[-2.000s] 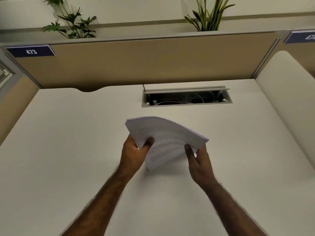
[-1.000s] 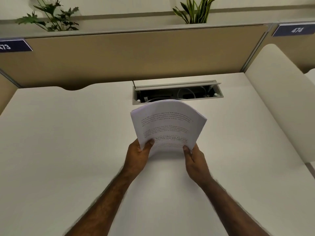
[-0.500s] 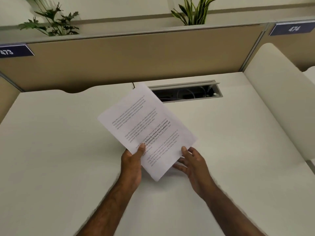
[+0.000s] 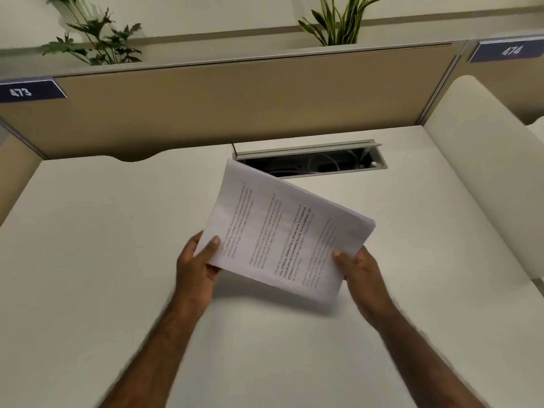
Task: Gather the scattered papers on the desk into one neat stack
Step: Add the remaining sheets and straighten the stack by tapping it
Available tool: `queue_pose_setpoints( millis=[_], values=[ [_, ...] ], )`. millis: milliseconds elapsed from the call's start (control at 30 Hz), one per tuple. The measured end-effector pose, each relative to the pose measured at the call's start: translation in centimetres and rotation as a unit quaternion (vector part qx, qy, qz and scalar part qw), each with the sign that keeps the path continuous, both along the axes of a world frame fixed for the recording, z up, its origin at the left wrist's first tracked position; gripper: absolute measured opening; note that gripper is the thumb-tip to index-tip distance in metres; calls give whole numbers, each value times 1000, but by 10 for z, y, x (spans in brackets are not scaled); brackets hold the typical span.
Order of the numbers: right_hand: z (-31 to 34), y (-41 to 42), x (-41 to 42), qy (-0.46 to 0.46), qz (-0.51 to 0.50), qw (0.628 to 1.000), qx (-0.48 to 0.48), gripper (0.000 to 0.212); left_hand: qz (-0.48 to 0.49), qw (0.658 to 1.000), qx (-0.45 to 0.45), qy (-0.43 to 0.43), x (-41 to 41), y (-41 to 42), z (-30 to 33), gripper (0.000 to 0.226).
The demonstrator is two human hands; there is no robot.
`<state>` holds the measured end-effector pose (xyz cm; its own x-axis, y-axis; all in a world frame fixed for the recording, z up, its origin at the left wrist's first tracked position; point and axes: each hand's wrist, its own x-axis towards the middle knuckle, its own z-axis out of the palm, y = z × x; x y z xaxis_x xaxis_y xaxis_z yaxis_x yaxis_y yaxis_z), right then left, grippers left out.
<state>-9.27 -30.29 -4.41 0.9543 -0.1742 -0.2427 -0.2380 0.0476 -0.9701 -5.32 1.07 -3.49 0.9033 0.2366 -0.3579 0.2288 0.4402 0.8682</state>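
A stack of white printed papers [image 4: 282,228] is held above the white desk [image 4: 103,245], turned so its text lines run sideways, long edge toward me. My left hand [image 4: 197,266] grips its near left corner, thumb on top. My right hand [image 4: 359,272] grips the near right edge, thumb on the top sheet. The sheets' far right edges are slightly fanned. The stack casts a shadow on the desk beneath it. No other loose papers show on the desk.
An open cable hatch [image 4: 312,160] with wires sits at the desk's back, partly behind the stack. A tan partition [image 4: 235,104] with labels 473 and 474 closes the back. A white rounded divider [image 4: 482,172] borders the right side. Plants [image 4: 94,39] stand above.
The stack was held upright and bowed, then tilted left in my left hand; now it is rotated sideways and both hands grip its near edge again.
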Motion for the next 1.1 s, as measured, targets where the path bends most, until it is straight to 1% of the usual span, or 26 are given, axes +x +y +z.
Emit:
queue_pose_setpoints(
  millis=[67, 133, 167, 233, 333, 367, 433, 467, 500, 600, 700, 833, 933, 967, 1067, 1100],
  values=[
    [7, -13, 1, -22, 33, 999, -15, 28, -43, 996, 70, -24, 11, 17, 12, 33],
    [16, -18, 0, -41, 62, 997, -38, 29, -128, 982, 128, -48, 17, 23, 22, 45],
    [20, -17, 0, -49, 74, 995, -54, 30, -170, 971, 158, -53, 18, 22, 25, 46],
    [24, -14, 0, -58, 81, 991, -83, 30, -209, 956, 197, -57, 20, 15, 28, 42],
    [21, -7, -1, -90, 59, 987, -119, 32, -178, 959, 212, -60, 19, 3, 28, 45],
    [21, -5, -2, -107, 48, 985, -128, 34, -164, 960, 216, -65, 18, -1, 27, 41],
    [18, 0, -4, -135, 20, 981, -140, 38, -138, 960, 229, -79, 12, -10, 26, 23],
    [15, 3, -5, -145, 5, 979, -144, 37, -128, 959, 236, -85, 9, -15, 25, 22],
    [9, 6, -6, -151, -8, 978, -147, 36, -119, 959, 244, -86, 4, -19, 22, 25],
    [-11, 13, -8, -136, -14, 978, -155, 38, -102, 957, 259, -83, -7, -32, 7, 27],
    [-28, 18, -6, -104, -1, 985, -139, 38, -109, 953, 269, -86, -14, -43, -6, 36],
    [-29, 18, 3, -97, -21, 986, -134, 39, -70, 955, 278, -75, -9, -48, -9, 37],
    [-23, 19, 5, -104, -48, 985, -132, 41, -65, 950, 290, -100, -6, -46, -3, 52],
    [-24, 19, 5, -107, -50, 984, -133, 41, -63, 948, 295, -103, -5, -46, -3, 54],
    [-35, 19, 9, -92, -15, 986, -135, 41, -61, 952, 287, -83, -4, -48, -17, 35],
    [-38, 19, 10, -86, -5, 987, -139, 43, -63, 955, 280, -71, -4, -50, -19, 34]
  ],
)
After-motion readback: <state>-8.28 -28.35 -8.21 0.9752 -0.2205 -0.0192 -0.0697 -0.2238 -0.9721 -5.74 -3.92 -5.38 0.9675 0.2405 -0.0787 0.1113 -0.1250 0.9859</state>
